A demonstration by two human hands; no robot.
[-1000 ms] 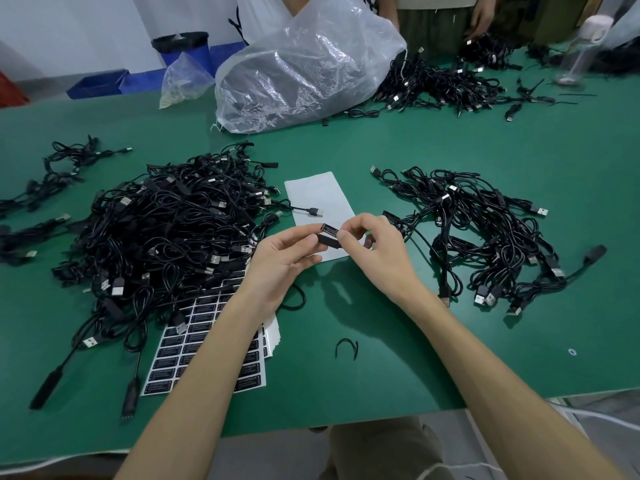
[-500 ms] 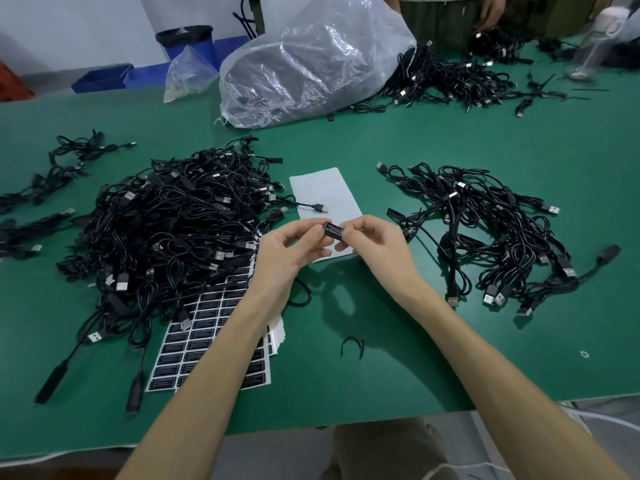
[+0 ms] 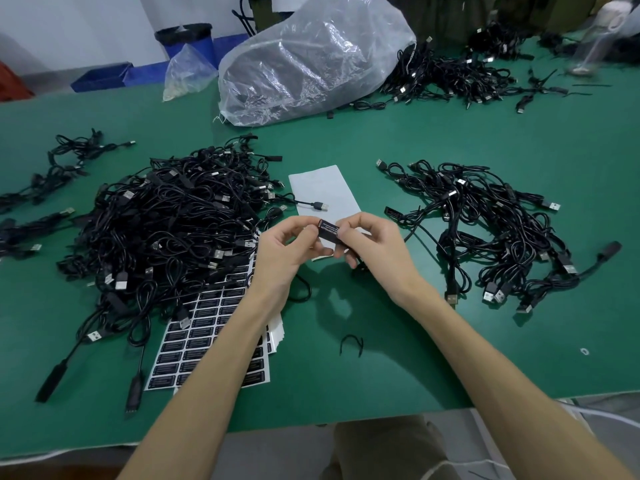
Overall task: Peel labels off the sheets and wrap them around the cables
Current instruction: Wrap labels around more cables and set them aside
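Observation:
My left hand (image 3: 287, 254) and my right hand (image 3: 375, 249) meet above the green table, both pinching a small black label (image 3: 329, 232) with white print, held up between the fingertips. A thin black cable (image 3: 301, 289) loops down from under my left hand; where it meets the label is hidden by my fingers. Sheets of black labels (image 3: 207, 341) lie under my left forearm. A large heap of black USB cables (image 3: 166, 230) sits to the left, and a smaller pile of cables (image 3: 485, 230) to the right.
A blank white backing sheet (image 3: 325, 188) lies behind my hands, with one USB plug (image 3: 320, 206) on it. A big clear plastic bag (image 3: 311, 64) and more cables (image 3: 450, 74) fill the far side. A curled black tie (image 3: 351, 342) lies near the front edge.
The black label has turned in my fingertips and now shows its printed face, held slightly higher. Both hands stay together at the same place.

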